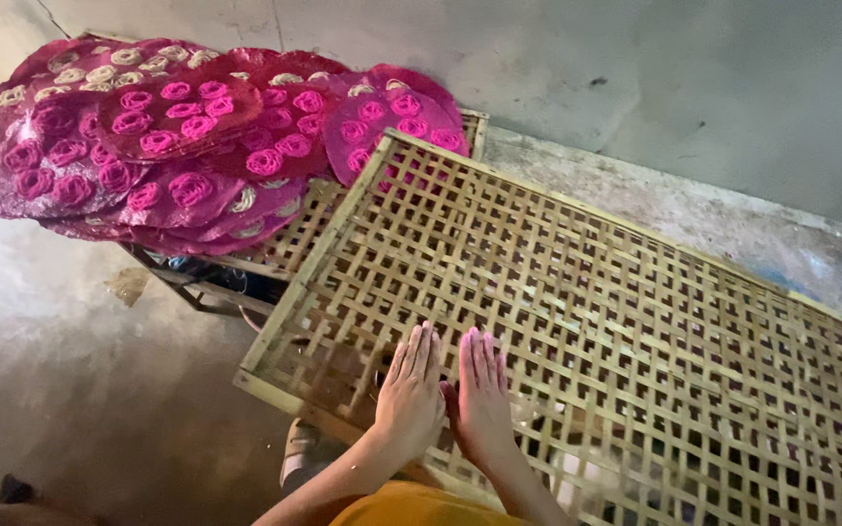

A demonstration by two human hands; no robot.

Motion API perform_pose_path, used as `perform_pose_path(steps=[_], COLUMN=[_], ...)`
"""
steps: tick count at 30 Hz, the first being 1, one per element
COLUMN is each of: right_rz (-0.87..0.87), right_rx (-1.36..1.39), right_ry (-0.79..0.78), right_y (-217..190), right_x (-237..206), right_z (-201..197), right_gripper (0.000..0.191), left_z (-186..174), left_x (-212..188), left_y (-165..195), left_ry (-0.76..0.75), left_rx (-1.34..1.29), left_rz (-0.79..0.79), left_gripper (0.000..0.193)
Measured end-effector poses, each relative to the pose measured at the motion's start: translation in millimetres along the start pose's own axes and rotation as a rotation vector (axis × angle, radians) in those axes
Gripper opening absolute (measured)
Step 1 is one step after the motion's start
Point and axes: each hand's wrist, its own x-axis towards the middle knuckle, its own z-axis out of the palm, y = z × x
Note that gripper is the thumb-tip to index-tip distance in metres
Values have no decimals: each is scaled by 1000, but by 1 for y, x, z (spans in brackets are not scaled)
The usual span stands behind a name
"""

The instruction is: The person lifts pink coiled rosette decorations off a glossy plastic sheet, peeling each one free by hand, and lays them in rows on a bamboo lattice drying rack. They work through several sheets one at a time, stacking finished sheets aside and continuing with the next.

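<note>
A large woven bamboo lattice tray [587, 282] lies tilted in front of me. My left hand [409, 394] rests flat on its near edge, fingers together and stretched out. Beside it, my right hand [482, 394] lies flat on the lattice the same way; the two hands touch at the thumbs. Neither hand holds anything.
At the far left, several round magenta plates [177, 136] with pink and cream coiled pieces are piled on a second bamboo tray [289, 244] over a low stand. A grey wall [635, 68] runs behind; concrete floor [70, 370] lies to the left.
</note>
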Motion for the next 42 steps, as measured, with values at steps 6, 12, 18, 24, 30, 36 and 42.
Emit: perform_pose_path(steps=[6,12,18,24,30,36,42], right_rz=[-6,64,370,343,559,437,412], right_rx=[-36,-127,-258,-357,-264,-175,-266], right_ry=[-28,72,-2,35,-112,154,216], right_y=[-18,-8,64,61,61,59,66], right_x=[21,88,152,176,189,181,174], right_z=[35,125,181,175,163,168,154], right_gripper=[72,72,63,70,61,60,53], left_z=[-2,-12,12,21,28,33,39], left_x=[3,21,96,209,318,375,388], left_y=[-46,-154,-278,-366,-379,-375,-366], left_ry=[6,-80,-100,-67,-2,104,305], left_rx=[60,-47,-143,-625,-671,-596,-848], left_rz=[13,7,-26,-309,-448,-680,-632], left_gripper=[80,86,74,56,45,60,35])
